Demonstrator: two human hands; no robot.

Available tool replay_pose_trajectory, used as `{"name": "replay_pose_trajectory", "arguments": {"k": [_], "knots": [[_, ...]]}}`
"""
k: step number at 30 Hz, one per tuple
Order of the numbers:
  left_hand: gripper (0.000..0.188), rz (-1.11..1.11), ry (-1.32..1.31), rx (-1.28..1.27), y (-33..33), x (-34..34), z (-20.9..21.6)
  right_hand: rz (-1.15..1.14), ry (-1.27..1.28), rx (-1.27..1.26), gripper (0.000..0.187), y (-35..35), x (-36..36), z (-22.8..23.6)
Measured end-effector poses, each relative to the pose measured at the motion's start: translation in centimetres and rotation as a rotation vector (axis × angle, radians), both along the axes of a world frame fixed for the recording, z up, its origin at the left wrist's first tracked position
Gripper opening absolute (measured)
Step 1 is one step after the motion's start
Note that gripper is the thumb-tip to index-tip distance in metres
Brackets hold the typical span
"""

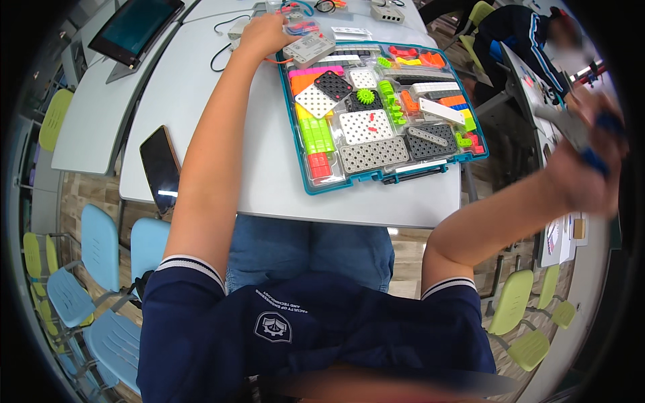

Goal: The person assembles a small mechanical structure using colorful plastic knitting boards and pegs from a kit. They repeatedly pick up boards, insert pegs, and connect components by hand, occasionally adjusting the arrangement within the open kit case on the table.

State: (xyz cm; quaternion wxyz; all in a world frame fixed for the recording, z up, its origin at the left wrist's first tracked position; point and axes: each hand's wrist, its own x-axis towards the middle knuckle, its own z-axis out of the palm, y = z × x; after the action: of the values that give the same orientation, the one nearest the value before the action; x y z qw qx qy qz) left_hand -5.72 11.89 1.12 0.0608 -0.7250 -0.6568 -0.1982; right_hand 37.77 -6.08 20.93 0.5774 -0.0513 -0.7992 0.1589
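Observation:
My left hand [267,33] reaches to the far side of the white table, beside a grey electronic module [310,50] with an orange cable and a small clear container [302,27] of coloured parts. Its fingertips are hidden, so what it touches cannot be made out. Raised out to the right, away from the table, my right hand [576,171] is blurred by motion. It grips a blue-handled tool [568,126] with grey jaws, perhaps pliers or scissors. Between my arms lies an open teal-edged case [304,164] of building parts, with perforated plates and a green gear [365,97] on top.
A black phone [160,164] lies at the table's left edge. A screen [136,30] stands on the neighbouring left table. More grey modules [388,12] and cables sit at the far edge. Blue chairs [101,232] are at left, green chairs [512,302] at right. Another person [521,47] bends over the right table.

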Motion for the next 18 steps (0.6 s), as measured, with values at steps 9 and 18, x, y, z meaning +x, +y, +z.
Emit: {"name": "replay_pose_trajectory", "arguments": {"k": [9, 18], "knots": [[0.060, -0.175, -0.147, 0.373, 0.1, -0.1, -0.2, -0.486, 0.035, -0.629, 0.009, 9.7, -8.9, -10.7], [0.066, -0.313, -0.376, 0.493, -5.0, 5.1, 2.1, -0.665, -0.219, -0.194, 0.029, 8.9, -12.0, -13.2]]}}
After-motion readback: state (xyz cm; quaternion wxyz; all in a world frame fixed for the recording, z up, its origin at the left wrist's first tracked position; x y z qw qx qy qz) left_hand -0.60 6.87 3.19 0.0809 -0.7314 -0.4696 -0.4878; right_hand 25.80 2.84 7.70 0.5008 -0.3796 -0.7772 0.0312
